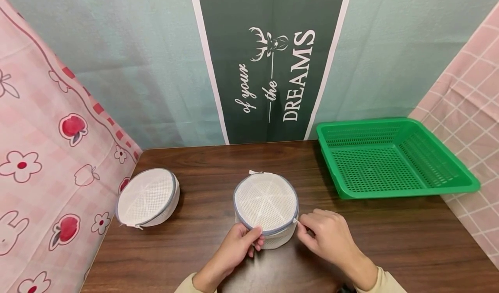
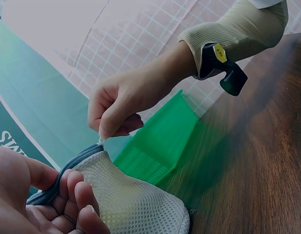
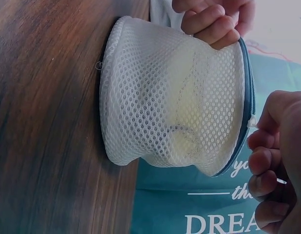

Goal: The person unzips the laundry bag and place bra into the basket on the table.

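A round white mesh laundry bag (image 1: 267, 200) with a blue-grey zippered rim stands on the table in front of me. My left hand (image 1: 242, 241) pinches its near rim, thumb on top and fingers below. At the rim's right side, my right hand (image 1: 325, 232) pinches the small white zipper pull (image 3: 252, 121) between thumb and forefinger. Through the mesh side (image 3: 155, 97) in the right wrist view, something pale yellowish shows inside; its kind is unclear. A second round mesh bag (image 1: 148, 197) with a similar rim sits tilted to the left, apart from both hands.
A green plastic basket (image 1: 331, 171) with perforated walls stands at the back right of the brown wooden table (image 1: 210, 163). Behind the table hangs a green cloth (image 1: 167, 76) with lettering. A pink patterned cloth (image 1: 50, 154) borders the left side, and a pink checked one (image 1: 473, 93) the right.
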`<state>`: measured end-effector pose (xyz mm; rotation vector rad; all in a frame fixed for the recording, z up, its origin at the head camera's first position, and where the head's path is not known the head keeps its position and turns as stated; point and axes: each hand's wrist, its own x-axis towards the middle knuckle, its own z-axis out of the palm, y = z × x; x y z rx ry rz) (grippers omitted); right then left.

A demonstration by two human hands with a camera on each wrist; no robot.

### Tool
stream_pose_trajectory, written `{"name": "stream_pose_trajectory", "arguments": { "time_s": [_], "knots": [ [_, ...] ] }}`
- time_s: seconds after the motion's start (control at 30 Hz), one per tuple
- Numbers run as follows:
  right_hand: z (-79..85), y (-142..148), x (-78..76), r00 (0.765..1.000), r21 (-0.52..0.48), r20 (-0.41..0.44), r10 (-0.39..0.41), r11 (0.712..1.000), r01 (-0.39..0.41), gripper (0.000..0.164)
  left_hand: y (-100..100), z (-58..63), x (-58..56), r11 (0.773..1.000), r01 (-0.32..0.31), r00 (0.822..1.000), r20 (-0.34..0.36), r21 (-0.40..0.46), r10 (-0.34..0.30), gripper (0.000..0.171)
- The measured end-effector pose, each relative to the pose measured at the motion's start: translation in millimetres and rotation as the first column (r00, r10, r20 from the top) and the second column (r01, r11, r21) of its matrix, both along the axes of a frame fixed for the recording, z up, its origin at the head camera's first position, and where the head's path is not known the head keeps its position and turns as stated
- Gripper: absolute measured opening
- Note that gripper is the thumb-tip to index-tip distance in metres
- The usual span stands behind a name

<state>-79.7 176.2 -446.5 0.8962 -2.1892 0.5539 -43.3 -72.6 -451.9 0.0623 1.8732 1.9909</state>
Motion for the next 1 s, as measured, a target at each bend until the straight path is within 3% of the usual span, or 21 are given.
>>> {"name": "stream_pose_trajectory", "arguments": {
  "time_s": [0.23,0.67,1.0],
  "knots": [
    [-0.3,1.4,-1.1,0.999,0.007,0.024,-0.024,1.000,0.024,0.025,-0.8,0.3,0.7,1.000,-0.006,1.000,0.002,0.006,0.006,0.027],
    [-0.7,3.3,-9.1,0.994,-0.047,-0.046,-0.094,0.995,0.092,0.025,-1.4,1.1,1.8,1.000,-0.009,1.000,0.009,0.014,0.008,0.025],
    [-2.9,9.2,-13.2,0.988,-0.015,0.007,-0.156,0.988,0.156,0.028,-2.2,1.8,2.5,1.000,-0.001,1.000,0.014,0.020,0.001,0.024]
  ]
}}
